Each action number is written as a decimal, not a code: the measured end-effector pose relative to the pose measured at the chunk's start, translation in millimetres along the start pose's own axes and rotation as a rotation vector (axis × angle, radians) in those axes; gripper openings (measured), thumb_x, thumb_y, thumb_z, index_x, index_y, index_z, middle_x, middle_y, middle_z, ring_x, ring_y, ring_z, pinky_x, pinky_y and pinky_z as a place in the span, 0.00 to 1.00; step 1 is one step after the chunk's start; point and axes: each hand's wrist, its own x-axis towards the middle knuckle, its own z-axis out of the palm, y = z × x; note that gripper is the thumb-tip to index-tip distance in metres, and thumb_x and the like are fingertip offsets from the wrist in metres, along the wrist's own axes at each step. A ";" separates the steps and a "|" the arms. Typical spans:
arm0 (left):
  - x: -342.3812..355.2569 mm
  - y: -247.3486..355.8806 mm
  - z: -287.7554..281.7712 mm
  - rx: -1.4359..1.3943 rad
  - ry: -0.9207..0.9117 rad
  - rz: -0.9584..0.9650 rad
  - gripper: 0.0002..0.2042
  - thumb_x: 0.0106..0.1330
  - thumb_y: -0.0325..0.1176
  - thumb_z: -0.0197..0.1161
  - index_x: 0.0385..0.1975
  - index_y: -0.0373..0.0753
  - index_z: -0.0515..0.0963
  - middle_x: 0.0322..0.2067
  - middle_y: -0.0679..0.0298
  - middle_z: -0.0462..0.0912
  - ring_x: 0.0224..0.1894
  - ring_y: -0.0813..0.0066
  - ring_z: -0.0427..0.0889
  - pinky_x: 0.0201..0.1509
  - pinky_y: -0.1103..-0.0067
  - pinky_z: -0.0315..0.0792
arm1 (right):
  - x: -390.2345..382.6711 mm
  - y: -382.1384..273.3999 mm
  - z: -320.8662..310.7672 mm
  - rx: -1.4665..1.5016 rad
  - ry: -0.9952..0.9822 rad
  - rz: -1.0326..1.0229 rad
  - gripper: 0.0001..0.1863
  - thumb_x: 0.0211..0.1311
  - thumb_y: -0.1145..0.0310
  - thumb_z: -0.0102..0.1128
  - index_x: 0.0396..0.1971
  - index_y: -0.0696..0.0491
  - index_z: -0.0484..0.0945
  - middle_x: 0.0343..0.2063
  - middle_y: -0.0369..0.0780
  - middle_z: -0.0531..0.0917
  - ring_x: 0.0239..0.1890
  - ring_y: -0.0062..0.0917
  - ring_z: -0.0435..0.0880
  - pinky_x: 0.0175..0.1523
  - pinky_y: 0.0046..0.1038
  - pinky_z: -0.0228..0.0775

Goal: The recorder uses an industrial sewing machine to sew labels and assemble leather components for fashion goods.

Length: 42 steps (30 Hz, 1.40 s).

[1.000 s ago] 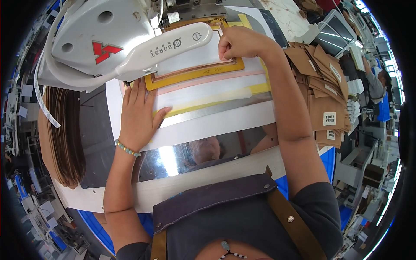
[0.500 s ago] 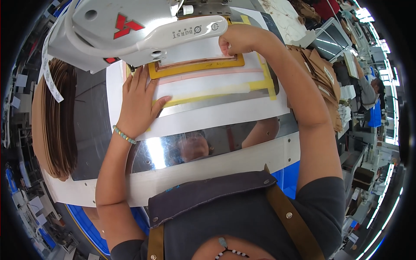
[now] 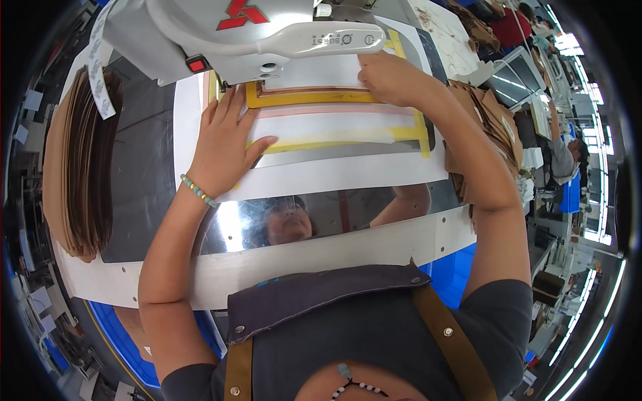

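Yellow rectangular frame with a brown inner border lies at twelve o'clock on a broad white sheet edged with yellow tape, partly hidden beneath a white, paddle-shaped lamp; the person's left hand, at ten o'clock, rests palm down, its fingers side by side and the thumb spread away, just beside the frame's near left corner, though I cannot tell whether they touch; the right hand, at one o'clock, is curled over the frame's right end, and I cannot tell whether its fingers pinch anything; a grey machine head stands at eleven o'clock; a stack of brown flat pieces sits at nine o'clock, and a pile of brown pieces at two.
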 end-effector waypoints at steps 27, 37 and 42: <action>-40.6 -83.6 -74.6 0.062 0.037 -0.210 0.27 0.71 0.45 0.67 0.62 0.31 0.78 0.58 0.48 0.84 0.64 0.50 0.79 0.68 0.62 0.71 | -73.7 -78.6 -61.7 1.011 0.169 -0.644 0.18 0.71 0.71 0.55 0.56 0.56 0.83 0.46 0.44 0.87 0.47 0.40 0.86 0.52 0.35 0.75; -103.6 -265.5 -149.9 0.388 0.169 -0.859 0.14 0.75 0.38 0.60 0.50 0.36 0.84 0.49 0.47 0.86 0.53 0.44 0.83 0.57 0.60 0.77 | -179.2 -116.5 -142.1 1.374 0.188 -1.058 0.04 0.64 0.69 0.67 0.33 0.51 0.88 0.35 0.38 0.89 0.39 0.26 0.87 0.42 0.29 0.80; -126.4 -277.3 -132.9 0.493 0.306 -0.681 0.15 0.77 0.36 0.57 0.55 0.38 0.82 0.52 0.47 0.85 0.53 0.44 0.83 0.58 0.60 0.77 | -180.5 -139.2 -139.9 1.739 0.217 -1.010 0.06 0.64 0.73 0.68 0.26 0.53 0.87 0.33 0.37 0.89 0.35 0.24 0.87 0.38 0.26 0.80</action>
